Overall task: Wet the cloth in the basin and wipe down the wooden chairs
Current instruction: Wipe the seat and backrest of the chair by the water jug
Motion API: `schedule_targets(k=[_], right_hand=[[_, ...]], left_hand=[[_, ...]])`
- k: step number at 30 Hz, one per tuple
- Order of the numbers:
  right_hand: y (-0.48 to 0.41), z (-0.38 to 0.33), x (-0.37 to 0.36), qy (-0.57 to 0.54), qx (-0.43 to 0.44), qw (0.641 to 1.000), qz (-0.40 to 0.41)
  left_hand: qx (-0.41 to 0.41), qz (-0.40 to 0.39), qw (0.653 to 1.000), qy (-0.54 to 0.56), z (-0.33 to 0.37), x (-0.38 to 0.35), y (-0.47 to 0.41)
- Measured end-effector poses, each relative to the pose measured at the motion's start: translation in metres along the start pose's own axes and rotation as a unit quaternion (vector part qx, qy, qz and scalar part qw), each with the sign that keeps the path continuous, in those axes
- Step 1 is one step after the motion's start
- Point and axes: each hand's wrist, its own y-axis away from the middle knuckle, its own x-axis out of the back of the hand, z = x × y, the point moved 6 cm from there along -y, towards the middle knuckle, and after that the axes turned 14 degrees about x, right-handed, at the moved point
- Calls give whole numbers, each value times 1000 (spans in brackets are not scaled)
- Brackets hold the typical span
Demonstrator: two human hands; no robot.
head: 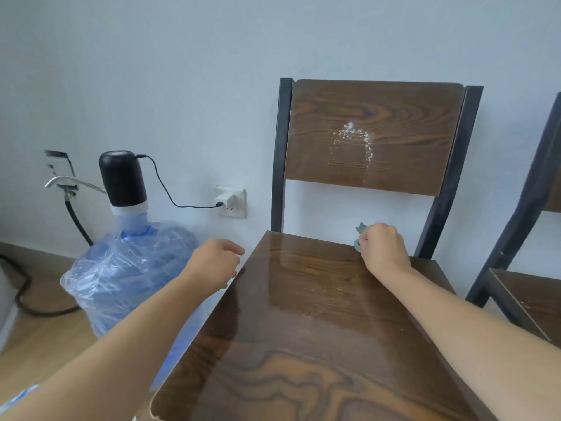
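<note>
Head view: the wooden chair [446, 189] is being wiped now.
The right hand [383, 249] grips the cloth [360, 235] at the back edge of the seat [303, 308]; the left hand [217, 261], loosely curled and empty, is beside its left edge. White specks [353, 141] on the backrest [409, 117] probably call for the next wipe.

Dark wooden chair [334, 299] against wall [212, 71]; plastic-wrapped blue water jug [127, 268] on floor [39, 329] left of it, black pump [123, 177] on top; second wooden chair [531, 299] right.
</note>
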Motion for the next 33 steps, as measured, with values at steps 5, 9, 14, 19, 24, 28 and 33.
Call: schedule_targets(k=[5,9,14,19,24,28,33], right_hand=[[35,-96,-16,-106,101,989,-36],[112,-196,-8,-168,274,943,-82],[104,-214,0,-226,345,902,-130],[53,-141,-21,-104,153,982,-47],[117,-196,-4,-184,258,943,-97],[192,-237,24,-288,357,874,-160],[217,-243,40,-361,405,813,-211]], left_hand=[[-8,-15,1000,19,-6,18,7],[-3,-14,1000,0,-18,48,4],[-5,-26,999,-29,-21,60,6],[-53,-40,996,-51,-17,47,22],[-125,-42,982,-134,-25,41,42],[-132,-48,982,-129,-44,51,56],[-142,-43,983,-112,-57,64,62]])
